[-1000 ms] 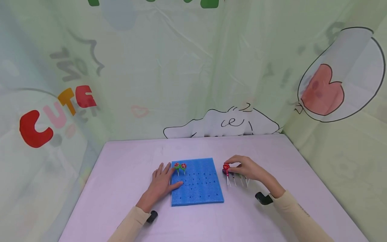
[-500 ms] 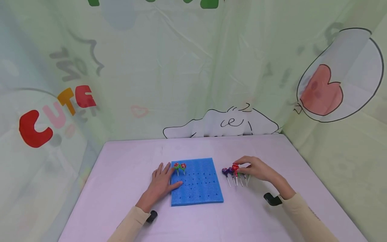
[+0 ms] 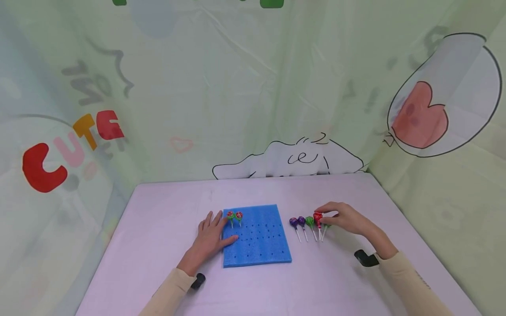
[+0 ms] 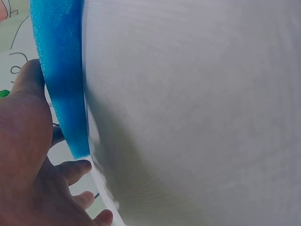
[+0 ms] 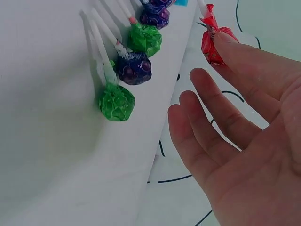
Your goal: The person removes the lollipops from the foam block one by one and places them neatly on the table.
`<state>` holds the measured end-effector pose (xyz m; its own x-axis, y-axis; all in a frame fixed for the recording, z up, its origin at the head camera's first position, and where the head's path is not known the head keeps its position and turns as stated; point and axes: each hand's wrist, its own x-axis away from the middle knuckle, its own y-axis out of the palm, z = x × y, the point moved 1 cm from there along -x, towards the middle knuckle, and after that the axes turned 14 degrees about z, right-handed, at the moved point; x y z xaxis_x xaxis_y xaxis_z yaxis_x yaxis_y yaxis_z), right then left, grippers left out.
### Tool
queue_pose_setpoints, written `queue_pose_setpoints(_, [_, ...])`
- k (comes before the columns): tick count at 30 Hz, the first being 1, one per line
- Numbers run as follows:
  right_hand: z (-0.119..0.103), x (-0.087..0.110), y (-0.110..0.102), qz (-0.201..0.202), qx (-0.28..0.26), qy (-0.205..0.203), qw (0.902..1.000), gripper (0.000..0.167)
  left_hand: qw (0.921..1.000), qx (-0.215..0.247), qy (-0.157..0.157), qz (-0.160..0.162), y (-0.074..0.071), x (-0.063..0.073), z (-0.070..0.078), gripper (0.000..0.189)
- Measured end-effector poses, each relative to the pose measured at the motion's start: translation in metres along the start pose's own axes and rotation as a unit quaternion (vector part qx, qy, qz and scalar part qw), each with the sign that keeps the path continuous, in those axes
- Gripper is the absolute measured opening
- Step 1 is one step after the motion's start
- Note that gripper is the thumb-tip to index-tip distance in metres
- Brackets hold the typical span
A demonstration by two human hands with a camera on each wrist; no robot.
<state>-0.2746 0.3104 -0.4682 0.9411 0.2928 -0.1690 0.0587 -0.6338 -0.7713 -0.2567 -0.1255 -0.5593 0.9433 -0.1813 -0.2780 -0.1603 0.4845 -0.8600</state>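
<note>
Left hand (image 3: 209, 239) spread over left edge of blue foam board (image 3: 258, 250), thumb on top | right hand (image 3: 345, 218) pinches red lollipop (image 3: 317, 218) by wrapped head, above row of lollipops (image 3: 309, 220) | judged best: pinch firm, stick clear of neighbours, left palm light, board steady

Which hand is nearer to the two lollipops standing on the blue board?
Left: the left hand rests on the blue board, just beside the two lollipops. The right hand is farther off, right of the board, pinching a red lollipop.
</note>
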Motion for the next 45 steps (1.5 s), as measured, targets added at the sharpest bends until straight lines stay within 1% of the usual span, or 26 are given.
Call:
queue_pose_setpoints(6, [0.006, 0.001, -0.008, 0.006, 0.009, -0.002, 0.9999, 0.033, 1.0000, 0.002, -0.002, 0.000, -0.001, -0.001, 0.000, 0.077])
queue_pose_setpoints(13, [0.016, 0.005, -0.014, 0.009, 0.022, 0.010, 0.9997, 0.031, 1.0000, 0.001, -0.004, 0.000, -0.003, -0.001, 0.001, 0.077])
queue_pose_setpoints(19, [0.021, 0.012, -0.020, -0.003, 0.030, 0.016, 0.9994, 0.032, 1.0000, -0.001, -0.007, -0.004, -0.001, -0.001, 0.000, 0.078])
queue_pose_setpoints(23, [0.028, 0.015, -0.023, -0.012, 0.057, 0.021, 0.9981, 0.030, 1.0000, 0.000, -0.007, -0.005, -0.003, -0.001, 0.001, 0.078])
queue_pose_setpoints(29, [0.040, 0.015, -0.021, -0.038, 0.108, 0.034, 0.9929, 0.022, 0.9999, 0.001, -0.009, -0.007, -0.005, 0.000, 0.003, 0.077])
queue_pose_setpoints(35, [0.045, 0.008, -0.017, -0.065, 0.116, 0.041, 0.9903, 0.019, 0.9999, 0.005, -0.011, -0.007, -0.005, 0.000, 0.003, 0.078])
queue_pose_setpoints(40, [0.049, 0.004, -0.013, -0.071, 0.123, 0.043, 0.9890, 0.020, 1.0000, 0.007, -0.006, -0.005, -0.005, 0.001, 0.003, 0.077])
queue_pose_setpoints(45, [0.047, 0.004, -0.011, -0.071, 0.122, 0.046, 0.9889, 0.021, 1.0000, 0.006, -0.004, -0.005, -0.005, 0.000, 0.004, 0.076])
